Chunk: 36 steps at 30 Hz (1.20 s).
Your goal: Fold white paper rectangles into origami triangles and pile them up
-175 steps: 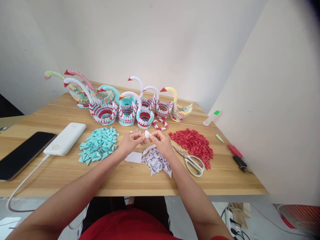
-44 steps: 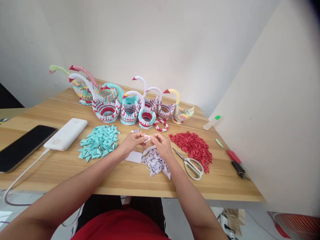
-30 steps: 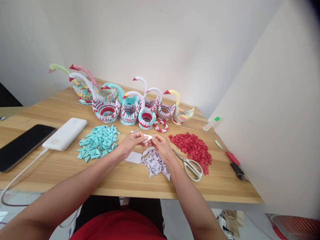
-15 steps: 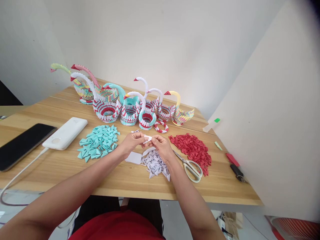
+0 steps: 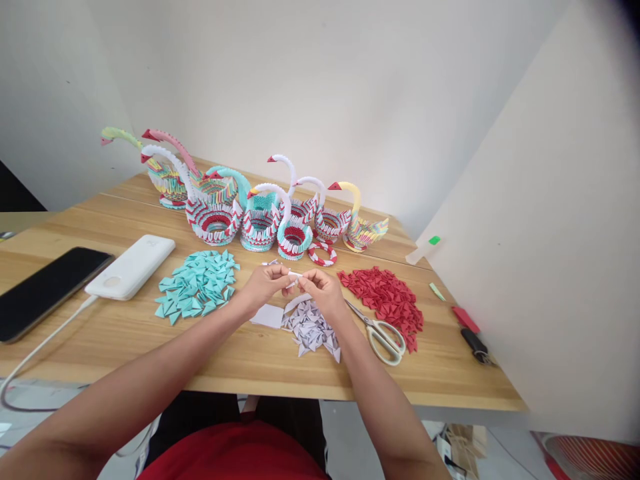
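Between the fingertips of my left hand [image 5: 267,285] and my right hand [image 5: 323,290] is a small piece of white paper [image 5: 295,275], folded narrow. Both hands pinch it from either side, and the fingers cover part of it. Just below them lies a heap of white folded paper triangles [image 5: 311,327]. Flat white paper slips [image 5: 268,316] rest beside that heap, under my left wrist. Scissors [image 5: 383,335] with pale handles lie right of my right forearm.
Teal triangles [image 5: 197,287] are piled at left, red triangles [image 5: 387,300] at right. Several paper swans [image 5: 215,217] and a red-and-white ring [image 5: 323,253] stand behind my hands. A white power bank [image 5: 133,267] and black phone [image 5: 50,290] lie left. A wall [image 5: 530,267] borders the right side.
The white paper shows as a thinner strip now, tilted or folded between my fingers. My right fingers have shifted slightly; the things on the table are unchanged.
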Each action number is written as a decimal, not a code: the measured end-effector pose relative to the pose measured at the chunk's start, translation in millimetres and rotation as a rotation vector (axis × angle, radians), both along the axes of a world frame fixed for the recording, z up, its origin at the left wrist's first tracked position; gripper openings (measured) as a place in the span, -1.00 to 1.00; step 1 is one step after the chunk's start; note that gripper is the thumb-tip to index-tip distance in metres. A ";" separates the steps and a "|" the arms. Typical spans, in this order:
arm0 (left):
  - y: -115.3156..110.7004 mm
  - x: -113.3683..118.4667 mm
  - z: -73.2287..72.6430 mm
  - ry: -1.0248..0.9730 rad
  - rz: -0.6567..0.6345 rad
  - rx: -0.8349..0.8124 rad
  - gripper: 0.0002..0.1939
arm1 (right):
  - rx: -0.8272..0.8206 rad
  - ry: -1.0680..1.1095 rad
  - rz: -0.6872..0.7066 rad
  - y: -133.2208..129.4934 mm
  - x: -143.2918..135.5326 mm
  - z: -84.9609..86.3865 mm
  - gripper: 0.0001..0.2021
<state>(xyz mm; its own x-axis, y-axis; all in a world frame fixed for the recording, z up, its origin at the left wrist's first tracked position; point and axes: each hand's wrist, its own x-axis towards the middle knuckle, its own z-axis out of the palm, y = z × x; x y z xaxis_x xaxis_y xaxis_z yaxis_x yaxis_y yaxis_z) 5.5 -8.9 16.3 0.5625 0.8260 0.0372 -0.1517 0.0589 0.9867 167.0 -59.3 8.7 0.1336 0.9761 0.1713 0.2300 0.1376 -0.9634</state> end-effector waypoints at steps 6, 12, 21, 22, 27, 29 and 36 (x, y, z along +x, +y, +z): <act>3.4 -2.2 -1.9 -0.005 -0.010 0.025 -0.71 | 0.127 -0.204 -0.020 -6.8 0.9 10.6 -0.82; 8.1 -3.9 -6.9 -0.079 -0.067 -0.050 -0.71 | 0.375 -0.415 -0.025 -7.0 5.3 13.4 -0.88; 6.2 -2.9 -6.2 -0.057 -0.143 -0.178 -0.73 | 0.442 -0.538 0.092 -4.4 13.4 5.8 -0.85; 5.9 -3.1 -5.9 -0.045 -0.148 -0.185 -0.73 | 0.436 -0.544 0.097 -4.4 14.1 5.8 -0.86; 5.7 -3.3 -5.1 0.035 -0.146 -0.146 -0.77 | 0.410 -0.569 0.116 -3.0 14.4 6.6 -0.86; 5.9 -3.3 -4.4 0.069 -0.135 -0.043 -0.76 | 0.380 -0.562 0.100 -2.1 13.4 6.8 -0.85; 3.2 -5.1 -3.2 0.269 -0.026 0.455 -0.74 | 0.260 -0.425 0.001 -1.0 9.8 6.8 -0.87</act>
